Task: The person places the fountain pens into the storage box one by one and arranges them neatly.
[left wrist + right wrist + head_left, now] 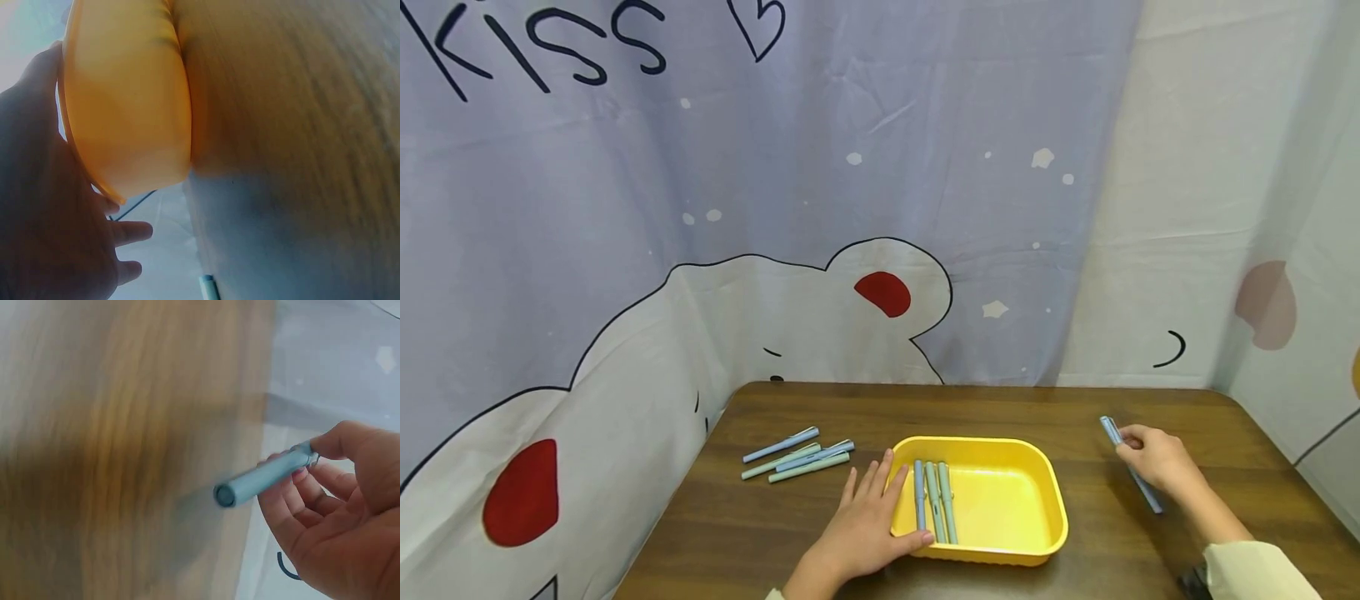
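My right hand (1159,460) pinches a blue capped pen (1144,488) between thumb and fingers over the right side of the table. In the right wrist view this pen (265,477) points its round end towards the camera. My left hand (867,523) rests at the left side of a yellow tray (1000,504), fingers straight and spread along the rim, thumb on the front edge. Inside the tray, at its left end, lie one blue pen (919,492) and two green pens (934,500) side by side.
Several blue and green pens (808,464) lie in a loose group on the wooden table (1015,408), left of the tray. A printed curtain (1000,208) hangs behind the table's back edge. A dark object (1195,581) shows beside the right sleeve (1255,571).
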The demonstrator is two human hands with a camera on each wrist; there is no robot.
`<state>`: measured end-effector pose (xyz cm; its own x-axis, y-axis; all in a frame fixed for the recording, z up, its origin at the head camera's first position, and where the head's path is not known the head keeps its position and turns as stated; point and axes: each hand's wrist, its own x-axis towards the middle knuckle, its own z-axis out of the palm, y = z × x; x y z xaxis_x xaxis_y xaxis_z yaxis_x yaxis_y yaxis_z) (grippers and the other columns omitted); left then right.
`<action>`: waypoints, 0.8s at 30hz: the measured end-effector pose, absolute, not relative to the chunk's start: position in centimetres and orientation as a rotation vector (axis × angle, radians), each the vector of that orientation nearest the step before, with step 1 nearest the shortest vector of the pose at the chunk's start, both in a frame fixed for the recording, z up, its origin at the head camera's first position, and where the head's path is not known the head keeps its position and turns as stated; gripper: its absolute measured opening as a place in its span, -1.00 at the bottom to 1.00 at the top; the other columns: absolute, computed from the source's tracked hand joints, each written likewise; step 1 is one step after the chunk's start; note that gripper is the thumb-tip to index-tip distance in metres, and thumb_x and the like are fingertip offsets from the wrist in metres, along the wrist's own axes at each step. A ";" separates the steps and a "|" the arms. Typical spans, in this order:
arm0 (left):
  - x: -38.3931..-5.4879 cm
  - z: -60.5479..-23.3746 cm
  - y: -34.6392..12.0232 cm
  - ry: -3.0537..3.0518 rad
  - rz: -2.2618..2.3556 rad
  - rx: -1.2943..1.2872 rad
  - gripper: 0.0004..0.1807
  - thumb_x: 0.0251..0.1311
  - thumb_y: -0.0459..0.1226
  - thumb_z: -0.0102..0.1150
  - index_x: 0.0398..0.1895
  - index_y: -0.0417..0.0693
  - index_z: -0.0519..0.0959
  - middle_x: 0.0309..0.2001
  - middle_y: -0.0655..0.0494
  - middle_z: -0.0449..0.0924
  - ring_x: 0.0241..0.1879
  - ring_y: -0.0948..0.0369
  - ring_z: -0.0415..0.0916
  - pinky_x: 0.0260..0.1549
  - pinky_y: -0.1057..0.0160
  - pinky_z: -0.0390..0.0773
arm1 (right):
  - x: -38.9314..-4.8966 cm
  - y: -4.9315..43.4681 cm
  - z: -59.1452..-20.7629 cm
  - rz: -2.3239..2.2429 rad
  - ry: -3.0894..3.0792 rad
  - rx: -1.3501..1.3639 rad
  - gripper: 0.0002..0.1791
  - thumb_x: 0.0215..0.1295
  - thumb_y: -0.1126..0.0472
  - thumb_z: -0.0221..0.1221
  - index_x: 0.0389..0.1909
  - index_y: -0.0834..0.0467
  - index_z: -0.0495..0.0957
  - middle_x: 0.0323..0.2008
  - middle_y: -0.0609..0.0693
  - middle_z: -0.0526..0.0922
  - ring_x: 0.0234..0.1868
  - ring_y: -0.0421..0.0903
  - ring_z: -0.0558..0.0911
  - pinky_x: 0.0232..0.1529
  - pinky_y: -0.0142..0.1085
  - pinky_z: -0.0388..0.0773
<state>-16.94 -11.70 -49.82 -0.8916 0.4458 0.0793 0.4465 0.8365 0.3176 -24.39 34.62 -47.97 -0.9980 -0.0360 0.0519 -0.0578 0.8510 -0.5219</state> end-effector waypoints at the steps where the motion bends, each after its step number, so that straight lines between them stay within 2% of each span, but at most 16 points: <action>1: -17.0 -49.8 -11.7 -3.008 -0.516 -0.731 0.07 0.22 0.44 -0.02 0.60 -0.05 0.14 0.64 -0.11 -0.17 0.53 -0.21 0.04 0.42 -0.39 -0.09 | -24.2 34.5 -47.8 0.929 -2.968 0.066 -0.57 0.39 0.21 0.09 0.10 0.46 0.53 -0.15 0.30 0.71 -0.34 -0.02 0.65 -0.38 -0.20 0.55; 4: -17.1 -49.8 -11.6 -3.009 -0.497 -0.729 0.06 0.23 0.45 -0.03 0.60 -0.04 0.14 0.64 -0.09 -0.19 0.54 -0.20 0.03 0.43 -0.38 -0.09 | -23.6 34.2 -47.5 1.324 -2.893 0.025 -0.53 0.47 0.23 0.05 0.20 0.53 0.40 -0.16 0.27 0.70 -0.32 -0.07 0.68 -0.35 -0.25 0.63; 9: -17.2 -49.7 -11.5 -3.013 -0.485 -0.735 0.07 0.23 0.45 -0.04 0.60 -0.05 0.14 0.64 -0.07 -0.20 0.54 -0.19 0.03 0.44 -0.36 -0.08 | -22.7 33.9 -47.5 2.008 -2.632 -0.095 -0.41 0.53 0.26 0.01 0.37 0.55 0.11 -0.18 0.06 0.67 -0.21 -0.08 0.72 -0.19 -0.22 0.70; 12: -17.2 -49.6 -11.5 -3.020 -0.487 -0.743 0.07 0.23 0.45 -0.03 0.60 -0.06 0.14 0.64 -0.08 -0.20 0.54 -0.19 0.04 0.44 -0.36 -0.08 | -22.2 33.9 -47.7 2.277 -2.467 -0.119 -0.49 0.52 0.26 0.05 0.36 0.40 0.19 -0.20 -0.05 0.68 -0.18 -0.10 0.73 -0.12 -0.20 0.70; 15: -17.2 -49.5 -11.5 -3.032 -0.490 -0.742 0.08 0.22 0.46 -0.04 0.60 -0.05 0.13 0.64 -0.09 -0.20 0.54 -0.19 0.02 0.44 -0.36 -0.10 | -21.9 33.8 -47.9 2.497 -2.297 -0.075 -0.68 0.52 0.28 0.09 0.22 0.09 0.37 -0.18 -0.09 0.70 -0.13 -0.10 0.73 -0.07 -0.19 0.69; 18: -17.2 -49.6 -11.6 -3.046 -0.504 -0.737 0.09 0.22 0.47 -0.06 0.61 -0.04 0.12 0.65 -0.08 -0.22 0.55 -0.19 0.00 0.44 -0.37 -0.12 | -21.5 33.3 -47.8 2.617 -2.199 -0.008 -0.74 0.53 0.28 0.07 0.08 -0.12 0.41 -0.15 -0.12 0.73 -0.09 -0.11 0.73 -0.05 -0.20 0.67; 24: -17.2 -49.6 -11.7 -3.045 -0.509 -0.732 0.07 0.23 0.45 -0.05 0.61 -0.04 0.11 0.64 -0.11 -0.21 0.55 -0.20 -0.01 0.44 -0.37 -0.13 | -21.2 32.3 -47.4 2.646 -2.203 0.031 -0.72 0.56 0.25 0.04 0.15 -0.15 0.40 -0.08 -0.15 0.72 -0.02 -0.11 0.72 -0.01 -0.19 0.66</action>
<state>-17.17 -11.67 -49.55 -0.8931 0.4477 0.0443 0.4378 0.8421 0.3149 -21.24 32.32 -47.40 -0.9548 -0.2394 -0.1761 0.2165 -0.1547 -0.9639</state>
